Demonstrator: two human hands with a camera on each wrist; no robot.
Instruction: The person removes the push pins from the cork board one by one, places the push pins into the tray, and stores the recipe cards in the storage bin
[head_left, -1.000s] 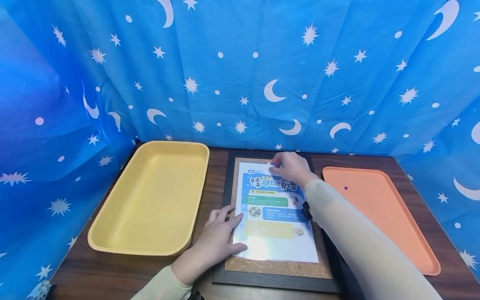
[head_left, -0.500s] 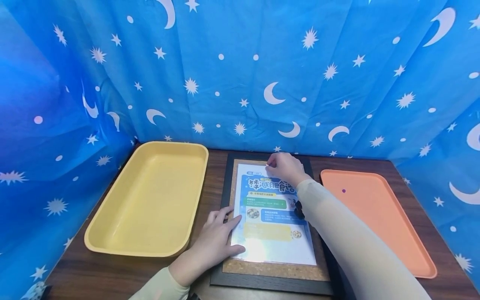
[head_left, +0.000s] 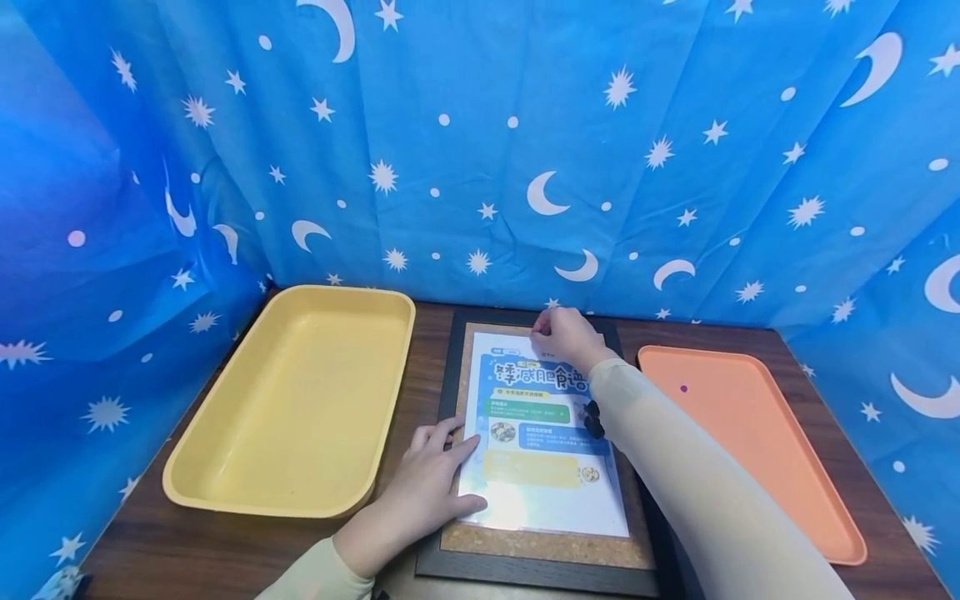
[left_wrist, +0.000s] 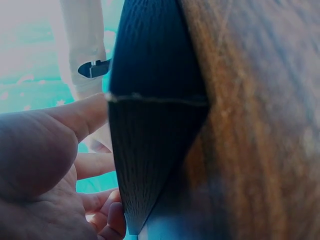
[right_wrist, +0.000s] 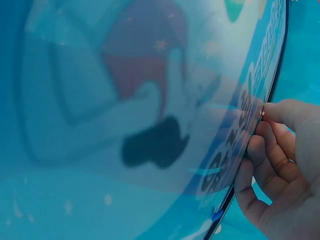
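A laminated sheet [head_left: 536, 492] printed in blue, green and yellow lies on a cork board [head_left: 555, 543] with a black frame [head_left: 525, 575]. My left hand [head_left: 427, 475] rests at the sheet's left edge, thumb and forefinger touching it, other fingers reaching over the frame. At the sheet's top edge, my right hand [head_left: 566, 340] pinches what looks like a small white push pin [right_wrist: 262, 113], mostly hidden by the fingertips. A blue push pin [right_wrist: 217, 215] shows at the sheet's edge in the right wrist view. The left wrist view shows the left palm beside the frame's corner [left_wrist: 150, 100].
A deep yellow tray [head_left: 176, 467] stands to the left on the dark wooden table [head_left: 210, 550]. To the right lies a shallow orange tray [head_left: 765, 450] with a small purple object [head_left: 683, 388] in it. A blue star-and-moon curtain [head_left: 480, 150] hangs behind and at both sides.
The right thumb and fingers have drawn together at the sheet's top edge, and the pale pin tip shows less. The left hand stays in place. The head view has shifted slightly.
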